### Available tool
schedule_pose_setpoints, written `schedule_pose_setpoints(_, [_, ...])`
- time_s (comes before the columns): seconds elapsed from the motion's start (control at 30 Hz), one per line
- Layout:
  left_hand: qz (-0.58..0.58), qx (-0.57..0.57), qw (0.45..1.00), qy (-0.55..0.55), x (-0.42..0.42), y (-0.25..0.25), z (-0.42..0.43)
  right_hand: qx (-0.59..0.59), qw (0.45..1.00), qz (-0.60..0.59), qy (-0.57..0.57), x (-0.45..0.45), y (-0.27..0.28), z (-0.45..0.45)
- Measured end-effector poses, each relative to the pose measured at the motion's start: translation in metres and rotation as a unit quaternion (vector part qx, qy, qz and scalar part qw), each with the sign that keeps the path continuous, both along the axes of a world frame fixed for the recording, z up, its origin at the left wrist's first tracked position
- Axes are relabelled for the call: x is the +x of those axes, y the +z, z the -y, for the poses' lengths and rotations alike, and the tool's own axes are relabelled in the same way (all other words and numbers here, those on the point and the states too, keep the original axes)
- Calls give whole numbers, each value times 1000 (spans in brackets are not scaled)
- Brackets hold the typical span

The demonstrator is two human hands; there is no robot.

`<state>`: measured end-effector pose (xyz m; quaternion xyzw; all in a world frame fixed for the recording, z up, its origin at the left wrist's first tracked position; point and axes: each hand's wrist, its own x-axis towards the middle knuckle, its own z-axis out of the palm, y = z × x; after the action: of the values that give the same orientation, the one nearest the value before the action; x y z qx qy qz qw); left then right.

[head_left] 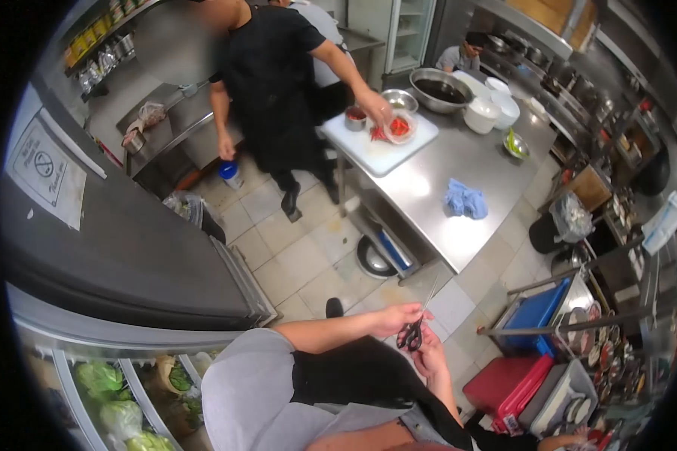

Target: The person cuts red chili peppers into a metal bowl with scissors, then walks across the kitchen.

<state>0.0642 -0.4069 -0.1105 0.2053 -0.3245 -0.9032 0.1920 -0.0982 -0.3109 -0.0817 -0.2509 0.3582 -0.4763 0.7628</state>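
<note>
A pair of scissors (411, 335) with black handles is between my hands in front of my body, its thin blades pointing up toward the steel table. My left hand (393, 320) is closed at the scissors near the blade end. From below, the fingers of my right hand (431, 356) close around the handles. Exactly how the fingers sit in the handle loops is too small to make out. Past the blade tips is the near corner of the steel table (436, 234), with a crumpled blue cloth (466, 199) on it.
A co-worker in black (267, 83) reaches over a white cutting board (414, 150) with cut red pieces and a container (402, 128), holding a blue-lidded tub (232, 175) low. Bowls (441, 90) stand behind. An open drawer of greens (132, 376) is left; a red bin (508, 387) right.
</note>
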Motion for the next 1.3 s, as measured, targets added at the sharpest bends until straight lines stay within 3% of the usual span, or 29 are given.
schedule_pose_setpoints(0.03, [-5, -5, 1000, -27, 6, 3, 10, 17, 999, 32, -3, 4, 23, 8])
schedule_pose_setpoints(0.13, [-17, -6, 998, -53, 17, 28, 33, 19, 997, 72, 26, 4, 22, 33])
schedule_pose_setpoints(0.27, [0, -63, 994, -91, 30, 19, 78, 48, 998, 1, 39, 14, 0, 69])
schedule_pose_setpoints(0.4, [-2, -60, 996, -67, 51, -2, 120, 17, 991, -95, -93, 45, 9, 107])
schedule_pose_setpoints(0.63, [140, -115, 970, -161, 80, -23, 185, 25, 981, -160, -108, 45, -1, 158])
schedule_pose_setpoints(0.7, [161, -158, 957, -183, 90, -18, 209, 33, 977, -135, -164, 53, 5, 181])
schedule_pose_setpoints(0.77, [186, -224, 938, -190, 94, -45, 227, 30, 973, -153, -170, 56, 1, 206])
schedule_pose_setpoints(0.9, [289, -430, 848, -112, 115, -59, 282, 10, 979, -149, -140, 50, -25, 264])
schedule_pose_setpoints(0.93, [318, -455, 831, -38, 122, -56, 293, -2, 980, -145, -134, 52, -33, 279])
schedule_pose_setpoints(1.0, [369, -403, 838, -8, 139, -54, 321, -26, 987, -116, -108, 56, -25, 312])
schedule_pose_setpoints(1.1, [357, -387, 849, 50, 165, -14, 367, -31, 991, -81, -100, 67, -6, 357])
schedule_pose_setpoints(1.2, [401, -416, 814, 59, 187, 24, 416, -3, 988, -133, -80, 80, 8, 387])
schedule_pose_setpoints(1.3, [387, -673, 629, 31, 211, 49, 492, 16, 977, -183, -112, 107, 10, 415])
